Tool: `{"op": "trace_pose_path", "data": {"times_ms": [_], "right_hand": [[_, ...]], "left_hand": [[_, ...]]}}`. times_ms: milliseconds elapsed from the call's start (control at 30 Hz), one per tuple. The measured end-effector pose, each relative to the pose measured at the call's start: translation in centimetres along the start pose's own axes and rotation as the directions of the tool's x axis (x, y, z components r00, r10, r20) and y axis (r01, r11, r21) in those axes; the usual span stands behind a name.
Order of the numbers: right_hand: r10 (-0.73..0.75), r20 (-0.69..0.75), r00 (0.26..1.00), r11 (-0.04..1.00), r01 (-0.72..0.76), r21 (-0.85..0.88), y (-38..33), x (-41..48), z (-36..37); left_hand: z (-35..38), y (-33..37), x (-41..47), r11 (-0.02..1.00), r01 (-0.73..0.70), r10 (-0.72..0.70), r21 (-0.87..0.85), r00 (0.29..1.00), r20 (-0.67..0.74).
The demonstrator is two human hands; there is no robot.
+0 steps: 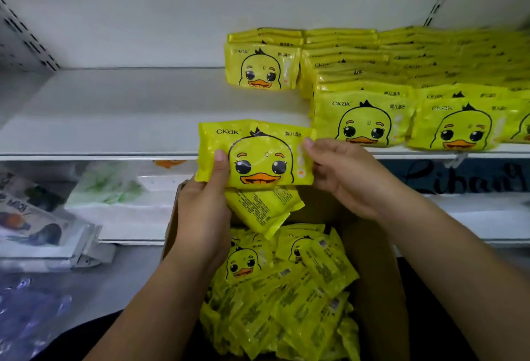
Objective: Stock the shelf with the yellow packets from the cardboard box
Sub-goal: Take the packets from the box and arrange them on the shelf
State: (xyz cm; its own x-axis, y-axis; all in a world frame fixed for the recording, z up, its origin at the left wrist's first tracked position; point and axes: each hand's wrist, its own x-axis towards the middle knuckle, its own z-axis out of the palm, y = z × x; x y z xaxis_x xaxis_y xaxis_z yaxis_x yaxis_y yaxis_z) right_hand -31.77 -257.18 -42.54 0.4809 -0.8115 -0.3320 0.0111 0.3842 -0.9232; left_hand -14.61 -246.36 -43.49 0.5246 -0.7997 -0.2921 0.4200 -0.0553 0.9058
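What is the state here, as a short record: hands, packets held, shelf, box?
left hand: grips front packet at its left edge, thumb on the printed front
right hand: fingers pinch that packet's right edge
second packet: just under the front one, tilted, text side showing
shelf: stocked packets stand in rows on its right part
cardboard box: below the hands, loose packets piled inside
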Motion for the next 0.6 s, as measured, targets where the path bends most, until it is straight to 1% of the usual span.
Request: {"op": "trace_pose_path", "data": {"times_ms": [67, 133, 233, 300, 367, 433, 500, 600], "right_hand": [[-0.082, -0.092, 0.992, 0.997, 0.080, -0.021, 0.2, 0.4, 0.3], [-0.120, -0.108, 0.987, 0.992, 0.116, -0.043, 0.2, 0.8, 0.2], [-0.144, -0.093, 0.985, 0.984, 0.132, -0.123, 0.2, 1.1, 0.0], [-0.140, -0.109, 0.984, 0.980, 0.122, -0.157, 0.4, 1.1, 0.2], [-0.141, -0.151, 0.978, 0.979, 0.115, -0.171, 0.4, 1.1, 0.4], [-0.143, -0.179, 0.973, 0.982, 0.117, -0.149, 0.2, 1.0, 0.8], [-0.139, -0.165, 0.976, 0.986, 0.121, -0.113, 0.0, 1.0, 1.0], [-0.129, -0.160, 0.979, 0.983, 0.105, -0.150, 0.0, 1.1, 1.4]], "left_hand": [[0.1, 0.2, 0.4, 0.997, 0.047, -0.046, -0.053, 0.999, 0.026], [-0.1, 0.7, 1.0, 0.996, 0.062, -0.059, -0.058, 0.997, 0.044], [-0.1, 1.6, 0.5, 0.997, 0.034, -0.037, 0.065, 0.998, 0.055], [-0.3, 1.6, 0.3, 0.992, 0.004, -0.011, 0.130, 0.999, 0.054], [-0.2, 1.6, 0.2, 0.991, 0.011, -0.014, 0.132, 1.000, 0.021], [-0.2, 1.6, 0.6, 0.993, 0.039, -0.038, 0.109, 0.999, -0.013], [0.0, 2.0, 0.7, 0.994, 0.064, -0.059, 0.089, 0.997, -0.055], [-0.4, 2.2, 1.0, 0.999, 0.045, -0.044, 0.010, 0.991, -0.125]]}}
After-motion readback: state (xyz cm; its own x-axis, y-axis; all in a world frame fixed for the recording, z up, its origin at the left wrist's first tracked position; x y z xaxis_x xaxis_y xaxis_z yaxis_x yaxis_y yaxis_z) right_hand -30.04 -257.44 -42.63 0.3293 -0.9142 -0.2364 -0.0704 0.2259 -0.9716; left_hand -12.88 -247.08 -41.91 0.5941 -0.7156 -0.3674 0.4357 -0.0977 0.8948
